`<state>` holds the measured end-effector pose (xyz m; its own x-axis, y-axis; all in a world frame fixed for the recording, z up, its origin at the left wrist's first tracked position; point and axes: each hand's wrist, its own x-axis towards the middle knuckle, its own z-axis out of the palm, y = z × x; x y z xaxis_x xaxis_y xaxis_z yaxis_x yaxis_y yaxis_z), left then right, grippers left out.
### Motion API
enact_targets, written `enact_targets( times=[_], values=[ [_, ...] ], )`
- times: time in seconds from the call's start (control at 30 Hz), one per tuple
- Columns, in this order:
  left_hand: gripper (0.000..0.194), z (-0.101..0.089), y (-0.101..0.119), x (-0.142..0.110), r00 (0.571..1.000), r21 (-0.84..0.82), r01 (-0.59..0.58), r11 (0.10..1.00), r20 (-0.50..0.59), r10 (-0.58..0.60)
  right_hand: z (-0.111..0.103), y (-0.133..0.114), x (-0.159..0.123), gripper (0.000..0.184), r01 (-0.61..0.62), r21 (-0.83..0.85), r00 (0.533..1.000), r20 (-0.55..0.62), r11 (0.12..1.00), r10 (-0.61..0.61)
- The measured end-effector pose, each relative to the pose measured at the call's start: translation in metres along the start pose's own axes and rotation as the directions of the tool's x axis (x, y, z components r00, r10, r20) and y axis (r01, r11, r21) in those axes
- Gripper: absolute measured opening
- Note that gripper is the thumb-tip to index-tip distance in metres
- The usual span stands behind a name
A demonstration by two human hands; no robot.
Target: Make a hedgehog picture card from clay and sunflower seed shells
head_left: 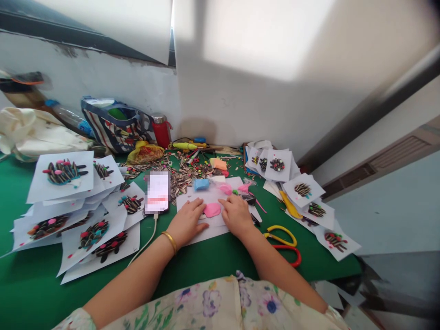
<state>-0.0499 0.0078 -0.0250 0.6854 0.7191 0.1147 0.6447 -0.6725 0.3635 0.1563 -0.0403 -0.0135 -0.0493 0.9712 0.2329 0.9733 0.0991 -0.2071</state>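
A pale wall (pixel 225 103) closes off the far edge of a green tabletop (pixel 192 270), and near the middle of its near edge a white rectangular paper sheet (pixel 199 237) lies squarely before the person, presumably so both hands reach it evenly. On it sits a flattened, rounded pink piece of soft clay (pixel 212 210), between the two hands. The left hand (pixel 185 220) lies flat, fingers extended and thumb apart, gripping nothing visible; its spread palm probably steadies the sheet. The right hand (pixel 238 214) is half curled, fingertips beside the pink clay's right side; whether they pinch anything I cannot tell. A blue block of clay (pixel 201 184) rests beyond, towards the far edge, near loose striped seed shells (pixel 187 172), likely for easy reach. Seed-decorated white paper cards fill the left edge (pixel 36 176) and right edge (pixel 316 185), apparently to spare the centre, while scissors with yellow and red loop handles (pixel 280 227) lie towards the near right corner, probably out of the hands' way
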Motion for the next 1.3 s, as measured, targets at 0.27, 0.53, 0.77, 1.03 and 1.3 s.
enact_targets(
  times=[0.27,0.53,0.77,1.03,1.3],
  values=[
    [0.053,0.003,0.006,0.001,0.999,0.096,0.004,0.995,-0.041,0.0,0.002,0.003,-0.001,0.04,0.03,-0.02,0.997,0.07,0.999,-0.029],
    [0.055,0.006,0.012,0.003,0.995,0.15,0.018,0.989,-0.098,-0.003,0.0,0.002,-0.001,0.044,0.003,-0.028,0.992,0.126,1.0,0.0],
    [0.051,0.007,0.013,0.003,0.989,0.133,0.029,0.991,-0.145,-0.009,-0.004,0.005,-0.002,0.05,-0.027,-0.029,0.985,0.169,0.999,0.032],
    [0.054,0.009,0.013,0.003,0.989,0.149,0.033,0.988,-0.15,-0.01,-0.008,0.015,-0.002,0.047,-0.055,-0.036,0.994,0.093,0.998,0.058],
    [0.045,0.01,0.012,0.009,0.978,0.083,0.082,0.993,-0.2,-0.065,-0.004,0.035,-0.011,0.018,-0.089,-0.028,0.996,0.023,0.996,0.089]
  ],
)
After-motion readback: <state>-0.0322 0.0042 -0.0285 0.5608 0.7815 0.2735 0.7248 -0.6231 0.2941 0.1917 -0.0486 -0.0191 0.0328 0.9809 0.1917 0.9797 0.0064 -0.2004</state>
